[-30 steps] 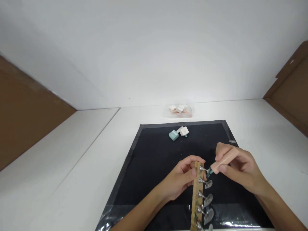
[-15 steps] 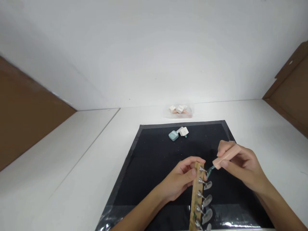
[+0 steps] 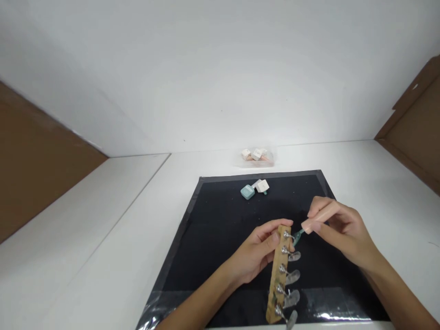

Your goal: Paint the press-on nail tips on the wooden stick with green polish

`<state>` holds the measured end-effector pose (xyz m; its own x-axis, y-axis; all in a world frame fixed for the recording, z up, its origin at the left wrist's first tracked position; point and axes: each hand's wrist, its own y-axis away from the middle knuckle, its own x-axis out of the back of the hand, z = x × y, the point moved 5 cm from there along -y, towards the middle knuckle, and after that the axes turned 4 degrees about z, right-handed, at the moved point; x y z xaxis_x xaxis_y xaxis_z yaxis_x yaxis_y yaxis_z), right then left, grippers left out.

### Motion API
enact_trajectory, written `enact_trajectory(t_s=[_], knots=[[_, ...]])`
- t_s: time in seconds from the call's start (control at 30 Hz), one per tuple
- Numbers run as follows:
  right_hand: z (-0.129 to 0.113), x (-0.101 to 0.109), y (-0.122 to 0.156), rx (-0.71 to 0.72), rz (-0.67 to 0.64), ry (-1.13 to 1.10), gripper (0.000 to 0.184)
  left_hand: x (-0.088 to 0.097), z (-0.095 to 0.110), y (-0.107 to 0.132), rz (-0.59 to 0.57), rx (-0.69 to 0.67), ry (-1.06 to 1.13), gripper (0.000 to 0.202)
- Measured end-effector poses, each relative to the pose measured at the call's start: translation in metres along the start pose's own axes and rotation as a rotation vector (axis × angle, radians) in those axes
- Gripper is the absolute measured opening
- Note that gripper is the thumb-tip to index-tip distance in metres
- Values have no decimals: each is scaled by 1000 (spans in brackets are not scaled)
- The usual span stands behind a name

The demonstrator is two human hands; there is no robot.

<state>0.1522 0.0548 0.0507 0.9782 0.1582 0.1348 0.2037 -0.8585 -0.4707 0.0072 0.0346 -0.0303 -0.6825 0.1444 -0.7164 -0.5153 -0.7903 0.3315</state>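
Observation:
My left hand [image 3: 258,250] grips the top end of a wooden strip [image 3: 277,275] that carries a row of metal clips, each with a clear false nail tip [image 3: 293,276]. My right hand [image 3: 338,231] pinches a pale pink nail polish brush cap [image 3: 319,218], and its brush touches the topmost tip, which is coated green [image 3: 297,235]. Both hands hover over a black mat [image 3: 220,229].
A teal polish bottle [image 3: 247,192] and a white cap or bottle [image 3: 261,186] lie at the mat's far edge. A clear tray of small bottles [image 3: 256,156] sits behind it on the white table [image 3: 113,229]. Brown board walls [image 3: 37,156] stand at left and right.
The wooden strip has tilted and lifted slightly, showing more of its lower end. My right hand rose a little and drew the brush back along the top nail tip.

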Motion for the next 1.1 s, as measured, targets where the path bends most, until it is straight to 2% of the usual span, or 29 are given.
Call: enact_trajectory(t_s=[0.17,0.37,0.53,0.63,0.77,0.93,1.1], knots=[[3,7,1,5,159,30,15,1,0,-1,13,-18,31,37],[-2,-2,4,156,37,49,10,2,-1,-2,-16,-15,2,40],[-5,4,1,237,116,96,19,3,-4,-4,-19,-4,3,42],[-7,2,3,294,70,54,28,1,-4,-4,-5,14,6,43],[-6,-3,4,310,-25,97,33,0,-3,-4,-9,24,-7,42],[-11,2,3,359,47,143,36,4,-6,-6,-23,44,1,42],[-11,-3,2,307,-39,151,31,3,-9,-8,-41,67,-12,45]])
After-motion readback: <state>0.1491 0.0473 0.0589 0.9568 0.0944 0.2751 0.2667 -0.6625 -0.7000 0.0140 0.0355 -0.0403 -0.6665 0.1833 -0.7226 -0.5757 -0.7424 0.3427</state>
